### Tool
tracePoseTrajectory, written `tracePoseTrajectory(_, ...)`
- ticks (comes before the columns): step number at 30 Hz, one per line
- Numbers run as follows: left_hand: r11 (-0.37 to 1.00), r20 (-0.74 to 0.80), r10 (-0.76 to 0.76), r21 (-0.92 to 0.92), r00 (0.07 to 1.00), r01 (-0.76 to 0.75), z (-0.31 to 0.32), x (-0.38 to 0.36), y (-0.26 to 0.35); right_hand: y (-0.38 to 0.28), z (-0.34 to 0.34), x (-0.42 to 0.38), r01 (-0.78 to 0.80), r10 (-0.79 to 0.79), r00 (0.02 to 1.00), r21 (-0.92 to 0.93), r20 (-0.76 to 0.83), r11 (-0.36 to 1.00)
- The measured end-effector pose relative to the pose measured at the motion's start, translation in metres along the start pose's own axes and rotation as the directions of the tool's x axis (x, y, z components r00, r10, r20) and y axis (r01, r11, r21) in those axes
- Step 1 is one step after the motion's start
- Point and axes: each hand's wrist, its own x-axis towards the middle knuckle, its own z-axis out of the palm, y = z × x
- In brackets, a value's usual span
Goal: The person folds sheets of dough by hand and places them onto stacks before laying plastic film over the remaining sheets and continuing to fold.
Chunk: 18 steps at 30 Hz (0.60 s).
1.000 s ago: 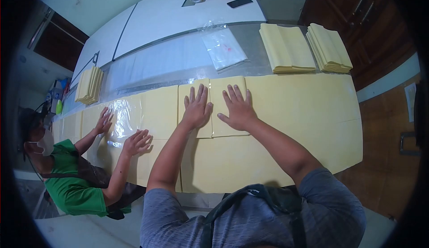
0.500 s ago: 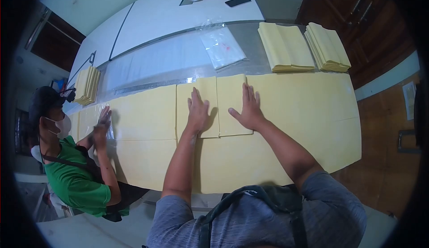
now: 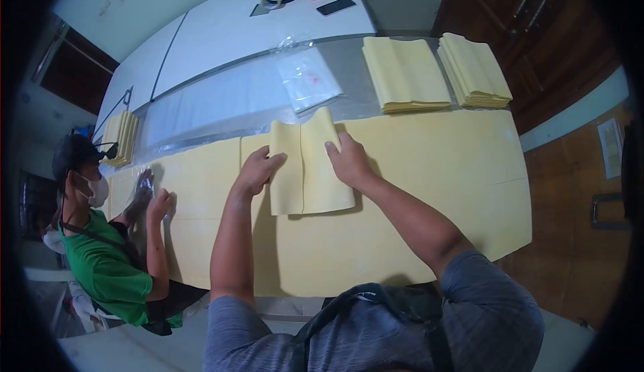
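Observation:
A folded pale yellow sheet (image 3: 315,177) is between my two hands, its side edges bent up off the larger yellow sheets (image 3: 436,191) spread over the table. My left hand (image 3: 256,171) grips its left edge, thumb on top and fingers curled beneath. On the opposite edge, my right hand (image 3: 351,161) pinches the fold near the upper corner, with the thumb on the upper face. A seam where two flaps meet runs down the middle of the folded sheet.
Two stacks of folded yellow sheets (image 3: 408,73) (image 3: 475,70) lie at the far right. Beyond my hands is a clear plastic bag (image 3: 310,80). At left, a co-worker in a green shirt (image 3: 111,261) handles clear plastic beside another stack (image 3: 121,137). A phone (image 3: 336,6) rests on the white table.
My hands have gone from lying flat on the folded sheet to gripping its two side edges, which are now raised. The co-worker's near hand has moved slightly right, away from the plastic.

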Motion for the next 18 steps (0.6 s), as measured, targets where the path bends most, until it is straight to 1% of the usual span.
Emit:
tracePoseTrajectory(1, 1.000, 0.007, 0.004, -0.003, 1.000, -0.004, 0.011, -0.001, 0.014, -0.005, -0.020, 0.001, -0.001, 0.001, 1.000, -0.006, -0.006, 1.000)
tracePoseTrajectory(3, 0.981, 0.061, 0.104, -0.172, 0.993, -0.092, 0.033, -0.002, 0.041, -0.013, -0.067, 0.006, 0.054, -0.052, 0.998, 0.056, -0.029, 0.997)
tracePoseTrajectory(4, 0.977, 0.100, 0.174, -0.143, 0.980, -0.159, 0.043, 0.010, 0.053, -0.010, -0.092, 0.014, 0.070, -0.068, 0.996, 0.031, -0.060, 0.997)
tracePoseTrajectory(5, 0.975, 0.103, 0.178, -0.150, 0.979, -0.161, 0.057, 0.023, 0.067, 0.006, -0.111, 0.031, 0.189, -0.170, 0.974, 0.124, -0.151, 0.974)
tracePoseTrajectory(6, 0.965, 0.130, 0.218, -0.174, 0.967, -0.194, 0.074, 0.038, 0.085, 0.004, -0.144, 0.043, 0.132, -0.125, 0.984, 0.047, -0.126, 0.990)
tracePoseTrajectory(7, 0.953, 0.155, 0.260, -0.199, 0.953, -0.227, 0.092, 0.053, 0.104, -0.004, -0.176, 0.053, 0.115, -0.115, 0.984, -0.011, -0.139, 0.993)
tracePoseTrajectory(8, 0.941, 0.168, 0.285, -0.237, 0.944, -0.242, 0.112, 0.067, 0.124, -0.001, -0.201, 0.068, 0.057, -0.051, 0.991, 0.047, -0.124, 0.997)
tracePoseTrajectory(9, 0.927, 0.180, 0.312, -0.274, 0.933, -0.257, 0.132, 0.082, 0.143, 0.009, -0.221, 0.088, 0.040, -0.018, 0.991, 0.173, -0.129, 0.984)
tracePoseTrajectory(10, 0.924, 0.197, 0.314, -0.288, 0.929, -0.251, 0.148, 0.101, 0.158, 0.007, -0.245, 0.103, 0.002, 0.011, 0.990, 0.097, -0.139, 0.995)
tracePoseTrajectory(11, 0.921, 0.214, 0.318, -0.300, 0.924, -0.247, 0.163, 0.121, 0.170, 0.013, -0.262, 0.119, 0.011, 0.002, 0.990, 0.092, -0.142, 0.996)
tracePoseTrajectory(12, 0.919, 0.208, 0.322, -0.304, 0.924, -0.252, 0.176, 0.137, 0.180, 0.022, -0.275, 0.137, -0.003, 0.024, 0.990, 0.146, -0.142, 0.989)
tracePoseTrajectory(13, 0.935, 0.225, 0.298, -0.262, 0.928, -0.237, 0.188, 0.152, 0.187, 0.035, -0.285, 0.154, -0.019, 0.048, 0.989, 0.202, -0.140, 0.979)
tracePoseTrajectory(14, 0.951, 0.240, 0.269, -0.219, 0.933, -0.218, 0.198, 0.165, 0.190, 0.050, -0.289, 0.170, -0.019, 0.047, 0.990, 0.203, -0.133, 0.979)
tracePoseTrajectory(15, 0.953, 0.231, 0.262, -0.219, 0.937, -0.212, 0.207, 0.184, 0.185, 0.072, -0.288, 0.187, -0.058, 0.070, 0.989, 0.097, -0.130, 0.994)
tracePoseTrajectory(16, 0.970, 0.214, 0.220, -0.150, 0.952, -0.190, 0.214, 0.204, 0.175, 0.091, -0.285, 0.198, -0.094, 0.092, 0.987, -0.008, -0.129, 0.996)
tracePoseTrajectory(17, 0.983, 0.195, 0.177, -0.079, 0.965, -0.164, 0.219, 0.216, 0.166, 0.108, -0.281, 0.205, -0.095, 0.094, 0.989, -0.003, -0.114, 0.996)
tracePoseTrajectory(18, 0.976, 0.174, 0.196, -0.126, 0.965, -0.176, 0.222, 0.208, 0.168, 0.124, -0.276, 0.211, -0.068, 0.048, 0.983, -0.110, -0.175, 0.992)
